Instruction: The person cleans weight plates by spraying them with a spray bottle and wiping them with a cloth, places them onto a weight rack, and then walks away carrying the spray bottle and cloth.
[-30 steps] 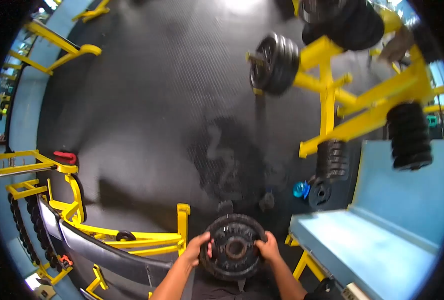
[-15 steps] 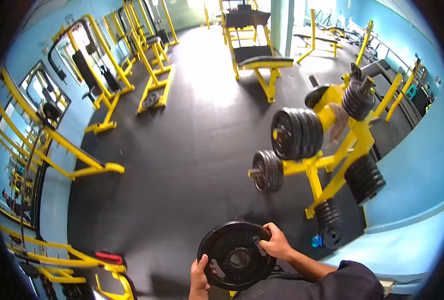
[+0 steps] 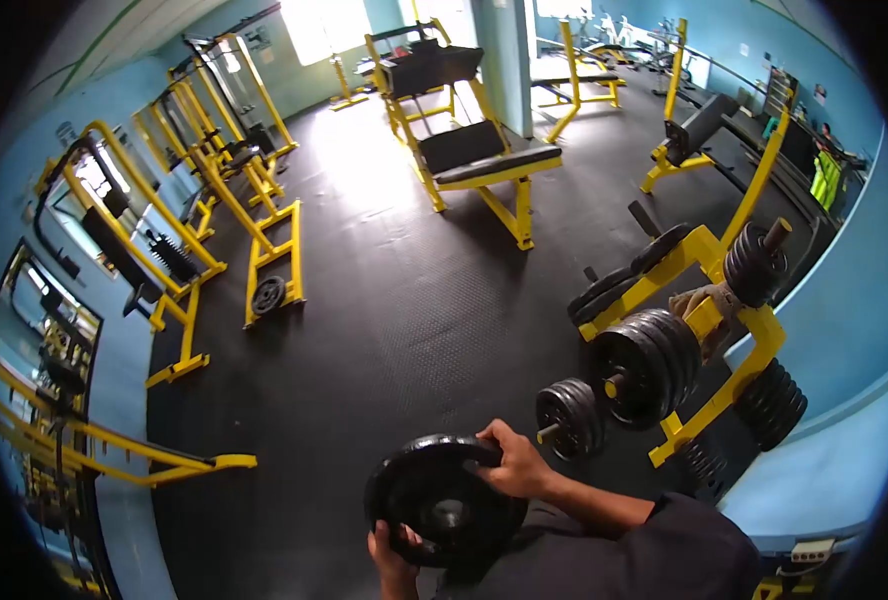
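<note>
1. Pinches weight plate (image 3: pixel 414 490) between left fingers (image 3: pixel 380 538) low, right fingers (image 3: pixel 501 435) high.
2. Could slip past left fingers through a lopsided grip.
3. Could bump stacked plates (image 3: pixel 654 370), beyond right fingers, if swung wide.

Here's the head view, one wide camera up on the person's head, looking forward and down at a slant! Right up close at the bottom, it peers down onto the weight plate (image 3: pixel 414 495), with the left hand (image 3: pixel 392 552) and right hand (image 3: pixel 517 464) nearby and a dark sleeve (image 3: pixel 689 548) at lower right. The rack (image 3: pixel 726 388) stands a bit farther off on the right, and out the gaze goes across the black floor (image 3: pixel 314 400) to the bright window (image 3: pixel 324 32) up top, dark curved borders closing in at both sides!
</note>
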A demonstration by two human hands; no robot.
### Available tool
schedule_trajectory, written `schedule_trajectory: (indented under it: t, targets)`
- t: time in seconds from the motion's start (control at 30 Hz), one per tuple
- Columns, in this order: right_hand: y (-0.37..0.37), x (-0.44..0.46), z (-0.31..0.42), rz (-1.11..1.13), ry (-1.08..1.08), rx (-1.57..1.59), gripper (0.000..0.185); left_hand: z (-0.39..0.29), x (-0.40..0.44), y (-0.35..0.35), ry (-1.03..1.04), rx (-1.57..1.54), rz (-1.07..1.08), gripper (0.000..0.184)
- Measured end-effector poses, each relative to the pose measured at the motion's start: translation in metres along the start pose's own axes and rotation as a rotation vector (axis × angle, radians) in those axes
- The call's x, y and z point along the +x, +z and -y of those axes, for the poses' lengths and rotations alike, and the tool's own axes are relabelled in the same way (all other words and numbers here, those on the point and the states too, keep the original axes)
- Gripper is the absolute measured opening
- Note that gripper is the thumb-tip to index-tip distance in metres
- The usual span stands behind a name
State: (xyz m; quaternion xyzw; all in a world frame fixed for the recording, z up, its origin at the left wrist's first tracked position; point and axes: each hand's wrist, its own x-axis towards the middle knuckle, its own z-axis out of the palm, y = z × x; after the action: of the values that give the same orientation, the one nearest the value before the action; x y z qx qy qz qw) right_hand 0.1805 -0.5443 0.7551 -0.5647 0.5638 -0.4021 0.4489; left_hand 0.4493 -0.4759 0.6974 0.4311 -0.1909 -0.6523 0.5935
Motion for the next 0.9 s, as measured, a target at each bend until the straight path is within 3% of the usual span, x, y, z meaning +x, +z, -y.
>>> schedule_trajectory:
  t: [0.07,0.13,0.43,0.53,0.77,0.9]
  targets:
    - [0.011,0.036,0.011,-0.091,-0.043,0.01,0.042,-0.022,0.05,0.012,-0.031,0.028,0.015,0.04]
    - [0.009,0.07,0.03,-0.133,0.104,0.017,0.041,-0.041,0.103,0.023,-0.061,0.039,0.057,0.04]
    - [-0.017,0.168,0.025,-0.644,0.038,0.134,0.041,-0.09,0.327,0.124,-0.331,0.262,0.556,0.041]
    - [-0.048,0.207,0.011,-0.754,0.114,0.215,0.04,-0.072,0.387,0.181,-0.377,0.323,0.672,0.041]
    - [-0.137,0.304,-0.028,-1.082,-0.02,-0.166,0.041,-0.015,0.52,0.318,-0.432,0.415,0.82,0.044]
    - [-0.183,0.345,-0.022,-1.157,0.026,-0.058,0.043,-0.001,0.573,0.397,-0.5,0.445,0.878,0.045]
